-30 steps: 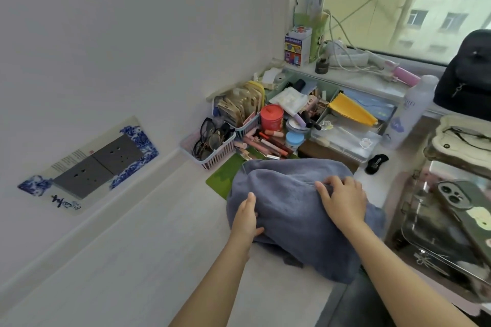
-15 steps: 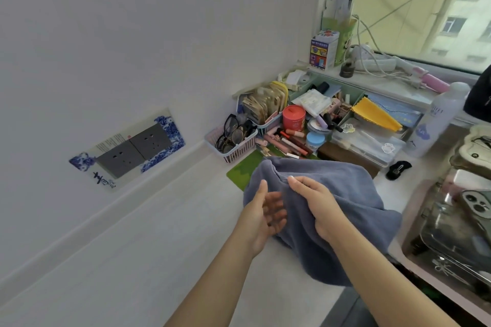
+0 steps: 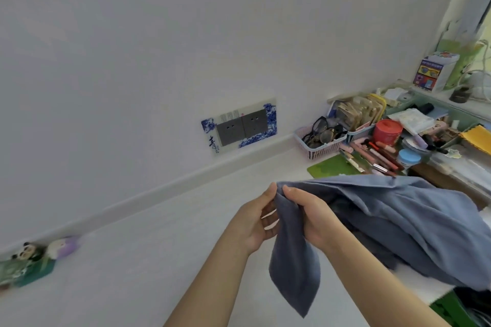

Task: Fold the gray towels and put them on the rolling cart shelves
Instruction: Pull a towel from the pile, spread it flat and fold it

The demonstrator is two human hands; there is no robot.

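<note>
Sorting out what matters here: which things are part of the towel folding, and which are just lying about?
In use: towel, left hand, right hand.
Lying about: glasses basket, red jar, blue jar, green mat, wall sockets.

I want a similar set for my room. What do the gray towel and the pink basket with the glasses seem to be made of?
Gray towel: soft matte fabric, likely microfiber or cotton; it drapes and creases limply from both hands. Pink basket: seemingly molded plastic, with thin slatted walls and an even, smooth color.

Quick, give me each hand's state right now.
Left hand: pinching a corner of the blue-gray cloth towel.
Right hand: gripping the same towel.
</note>
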